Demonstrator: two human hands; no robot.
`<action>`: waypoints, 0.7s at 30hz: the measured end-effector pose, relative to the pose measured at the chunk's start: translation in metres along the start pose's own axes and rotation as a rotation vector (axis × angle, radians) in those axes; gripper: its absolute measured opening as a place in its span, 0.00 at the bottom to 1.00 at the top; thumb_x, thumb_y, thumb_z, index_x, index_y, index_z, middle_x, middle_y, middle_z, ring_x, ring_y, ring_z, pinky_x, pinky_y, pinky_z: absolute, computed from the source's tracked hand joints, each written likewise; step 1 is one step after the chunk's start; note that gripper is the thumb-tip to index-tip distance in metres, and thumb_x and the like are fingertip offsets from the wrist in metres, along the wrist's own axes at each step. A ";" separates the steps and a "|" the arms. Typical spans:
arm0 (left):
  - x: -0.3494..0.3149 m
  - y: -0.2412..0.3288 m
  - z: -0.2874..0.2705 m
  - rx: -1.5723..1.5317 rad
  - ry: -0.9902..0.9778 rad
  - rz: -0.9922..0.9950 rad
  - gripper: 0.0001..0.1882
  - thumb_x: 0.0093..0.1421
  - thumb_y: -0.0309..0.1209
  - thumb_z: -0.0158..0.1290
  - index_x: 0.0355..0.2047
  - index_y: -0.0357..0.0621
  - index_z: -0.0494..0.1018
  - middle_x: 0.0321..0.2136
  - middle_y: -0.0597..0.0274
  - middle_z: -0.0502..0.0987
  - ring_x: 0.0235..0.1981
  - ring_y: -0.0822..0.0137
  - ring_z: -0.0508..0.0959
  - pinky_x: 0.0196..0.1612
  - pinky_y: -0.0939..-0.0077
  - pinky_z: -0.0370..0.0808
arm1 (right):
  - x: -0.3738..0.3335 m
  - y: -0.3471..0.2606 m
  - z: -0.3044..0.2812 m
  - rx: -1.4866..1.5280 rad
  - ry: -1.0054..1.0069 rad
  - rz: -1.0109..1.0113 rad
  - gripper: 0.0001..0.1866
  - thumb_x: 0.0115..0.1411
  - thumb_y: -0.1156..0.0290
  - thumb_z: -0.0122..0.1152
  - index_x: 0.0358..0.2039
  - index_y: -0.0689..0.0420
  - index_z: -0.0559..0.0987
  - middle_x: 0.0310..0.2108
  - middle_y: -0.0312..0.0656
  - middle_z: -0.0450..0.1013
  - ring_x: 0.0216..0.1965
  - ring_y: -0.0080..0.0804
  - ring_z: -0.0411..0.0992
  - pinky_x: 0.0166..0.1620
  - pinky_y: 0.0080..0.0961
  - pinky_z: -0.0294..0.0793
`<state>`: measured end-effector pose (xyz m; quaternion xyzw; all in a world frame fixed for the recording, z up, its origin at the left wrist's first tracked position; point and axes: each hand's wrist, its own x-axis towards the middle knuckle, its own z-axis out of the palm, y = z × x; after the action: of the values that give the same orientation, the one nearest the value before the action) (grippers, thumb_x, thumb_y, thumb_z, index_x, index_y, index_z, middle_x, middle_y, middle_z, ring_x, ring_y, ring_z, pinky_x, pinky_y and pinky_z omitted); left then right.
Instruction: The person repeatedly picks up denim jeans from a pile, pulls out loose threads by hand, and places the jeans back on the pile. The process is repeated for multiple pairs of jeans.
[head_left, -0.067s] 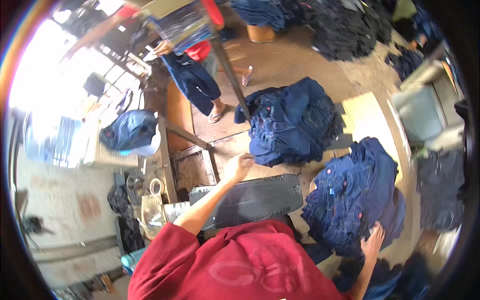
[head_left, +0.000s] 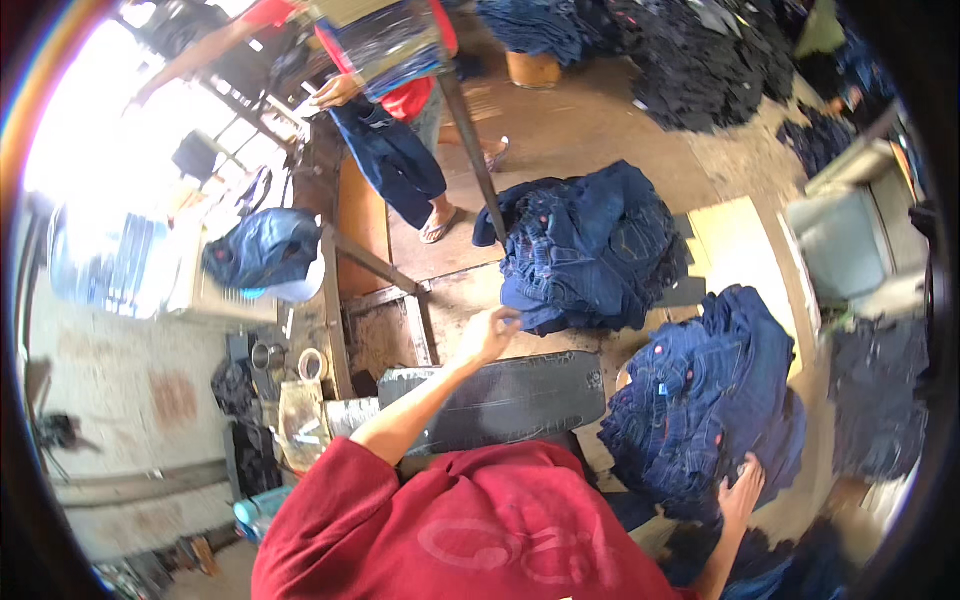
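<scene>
My left hand (head_left: 490,335) hovers over a dark padded board (head_left: 510,395) in front of me, its fingers loosely apart and holding nothing. Just beyond its fingertips lies a heap of dark blue jeans (head_left: 590,245) on the floor. To my right sits a second stack of dark blue jeans (head_left: 710,385), folded and piled unevenly. My right hand (head_left: 742,490) is at this stack's near edge, fingers bent round the denim of one garment; the fingertips are partly hidden in the folds.
A person (head_left: 405,100) stands beyond a metal post (head_left: 470,150), a dark denim garment in one hand. Left is a bench with a tape roll (head_left: 313,365) and a denim piece (head_left: 265,250). Dark cloth heaps (head_left: 700,60) lie at the back, a grey chair (head_left: 838,243) at right.
The view has shifted slightly. My left hand has moved a little to the right; my right hand stays at the edge of the right stack.
</scene>
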<state>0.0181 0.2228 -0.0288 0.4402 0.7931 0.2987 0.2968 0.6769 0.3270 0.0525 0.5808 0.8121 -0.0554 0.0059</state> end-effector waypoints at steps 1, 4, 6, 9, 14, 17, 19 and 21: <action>0.003 0.016 0.006 -0.032 -0.049 -0.015 0.16 0.69 0.41 0.62 0.50 0.45 0.85 0.45 0.48 0.87 0.46 0.51 0.86 0.52 0.58 0.80 | -0.005 0.008 0.003 -0.010 -0.051 0.109 0.29 0.49 0.76 0.73 0.50 0.60 0.70 0.58 0.56 0.72 0.64 0.58 0.68 0.72 0.53 0.61; 0.005 0.052 0.011 -0.096 -0.061 0.170 0.16 0.69 0.41 0.61 0.50 0.43 0.84 0.44 0.45 0.86 0.47 0.47 0.86 0.53 0.56 0.80 | 0.008 0.025 0.016 0.100 -0.093 0.251 0.29 0.50 0.72 0.72 0.53 0.62 0.71 0.53 0.56 0.73 0.58 0.59 0.71 0.65 0.51 0.66; -0.001 0.064 0.015 -0.108 -0.104 0.267 0.16 0.69 0.41 0.60 0.48 0.42 0.84 0.44 0.44 0.86 0.50 0.43 0.84 0.55 0.53 0.79 | 0.008 0.027 0.013 0.067 -0.085 0.045 0.32 0.49 0.69 0.74 0.53 0.62 0.71 0.54 0.56 0.73 0.60 0.59 0.70 0.66 0.51 0.65; -0.015 0.063 0.018 -0.071 -0.068 0.364 0.14 0.67 0.38 0.62 0.45 0.40 0.83 0.41 0.46 0.86 0.49 0.43 0.84 0.55 0.51 0.79 | 0.000 0.016 0.005 -0.010 -0.127 -0.148 0.38 0.43 0.68 0.79 0.53 0.62 0.68 0.59 0.55 0.69 0.64 0.59 0.66 0.71 0.52 0.61; -0.034 0.042 0.018 -0.153 0.002 0.298 0.14 0.67 0.38 0.62 0.46 0.42 0.82 0.44 0.47 0.85 0.51 0.43 0.83 0.58 0.52 0.78 | -0.011 0.005 0.015 -0.165 0.003 -0.103 0.26 0.51 0.76 0.72 0.48 0.62 0.70 0.56 0.55 0.74 0.59 0.58 0.72 0.66 0.50 0.68; -0.043 0.033 0.019 -0.152 0.020 0.253 0.14 0.68 0.38 0.62 0.47 0.42 0.82 0.45 0.47 0.85 0.52 0.43 0.82 0.58 0.52 0.77 | -0.003 0.015 0.028 -0.079 0.103 0.160 0.19 0.56 0.77 0.67 0.46 0.62 0.72 0.49 0.56 0.79 0.53 0.58 0.77 0.57 0.51 0.74; -0.048 0.031 0.020 -0.141 0.045 0.296 0.14 0.68 0.38 0.61 0.47 0.43 0.82 0.45 0.47 0.85 0.52 0.43 0.82 0.58 0.52 0.77 | 0.003 0.022 0.029 -0.124 0.165 0.054 0.15 0.59 0.75 0.67 0.45 0.62 0.74 0.42 0.55 0.80 0.47 0.59 0.79 0.51 0.52 0.76; -0.052 0.033 0.021 -0.168 0.011 0.279 0.14 0.68 0.38 0.61 0.47 0.43 0.82 0.45 0.47 0.85 0.52 0.44 0.82 0.59 0.52 0.77 | 0.004 0.025 0.025 -0.197 0.153 0.004 0.16 0.59 0.74 0.69 0.45 0.62 0.73 0.41 0.54 0.79 0.47 0.58 0.78 0.51 0.50 0.76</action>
<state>0.0733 0.1966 -0.0072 0.5179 0.6981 0.4049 0.2838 0.6977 0.3368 0.0256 0.5815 0.8106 0.0690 0.0011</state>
